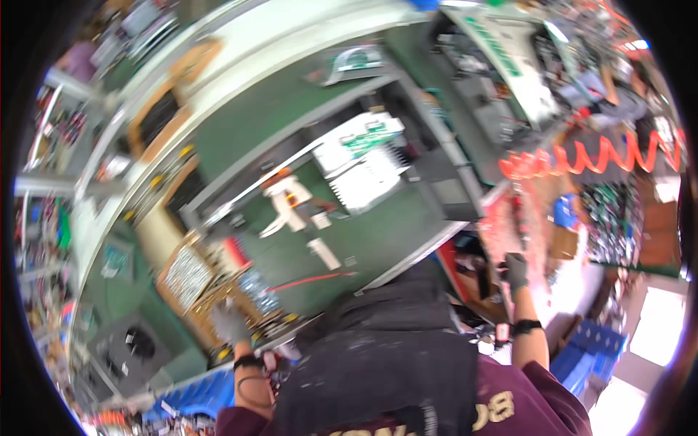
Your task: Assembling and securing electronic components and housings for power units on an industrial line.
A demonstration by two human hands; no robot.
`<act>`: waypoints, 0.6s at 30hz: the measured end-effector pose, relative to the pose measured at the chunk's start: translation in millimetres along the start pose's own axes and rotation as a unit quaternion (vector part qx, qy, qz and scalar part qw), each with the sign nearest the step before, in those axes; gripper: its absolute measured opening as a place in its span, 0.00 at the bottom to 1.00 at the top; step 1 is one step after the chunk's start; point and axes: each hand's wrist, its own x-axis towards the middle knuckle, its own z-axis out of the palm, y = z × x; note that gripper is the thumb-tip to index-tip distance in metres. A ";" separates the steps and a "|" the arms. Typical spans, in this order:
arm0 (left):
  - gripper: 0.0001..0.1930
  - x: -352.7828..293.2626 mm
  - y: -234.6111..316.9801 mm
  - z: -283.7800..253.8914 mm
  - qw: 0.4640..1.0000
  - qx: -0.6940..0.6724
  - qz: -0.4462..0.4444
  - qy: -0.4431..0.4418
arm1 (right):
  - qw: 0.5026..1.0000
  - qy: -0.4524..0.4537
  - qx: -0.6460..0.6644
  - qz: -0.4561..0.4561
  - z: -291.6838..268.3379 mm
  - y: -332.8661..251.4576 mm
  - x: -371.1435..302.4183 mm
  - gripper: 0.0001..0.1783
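My left hand [229, 323], in a grey glove, reaches over a cardboard box of small brass-coloured parts [207, 309] at the left of the bench. Its fingers are blurred against the parts, and any hold is hidden. Out to the right, away from the bench top, is my right hand [515, 270] in a darker-looking glove. Motion smears its fingers, so whether it holds anything does not show. Next to the brass parts are a box of silvery parts [189, 277] and a pile of clear bluish pieces [257, 291].
A green work mat [392, 236] carries a white tool-like object [287, 203] and a red strip [305, 280]. Behind lie white ribbed pieces [367, 178] with green boards. An orange coiled hose [589, 158] hangs at right, above blue bins [592, 349]. A red-edged box [465, 272] stands beside me.
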 end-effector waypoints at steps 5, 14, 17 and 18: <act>0.14 -16.0 4.4 25.8 0.983 0.157 -0.041 -0.086 | 0.988 0.104 0.051 0.098 -8.6 -30.0 43.8 0.23; 0.11 2.8 -30.7 9.6 0.991 0.101 0.042 -0.072 | 0.841 0.004 -0.342 -0.420 -31.7 -41.6 177.5 0.36; 0.12 -0.7 -33.7 -9.9 0.994 0.100 -0.037 -0.018 | 0.940 -0.034 -0.178 -0.291 -36.0 5.9 247.1 0.27; 0.10 -3.6 -32.4 -15.4 0.995 0.058 -0.078 0.002 | 0.949 -0.051 -0.117 -0.287 -36.4 24.1 260.4 0.26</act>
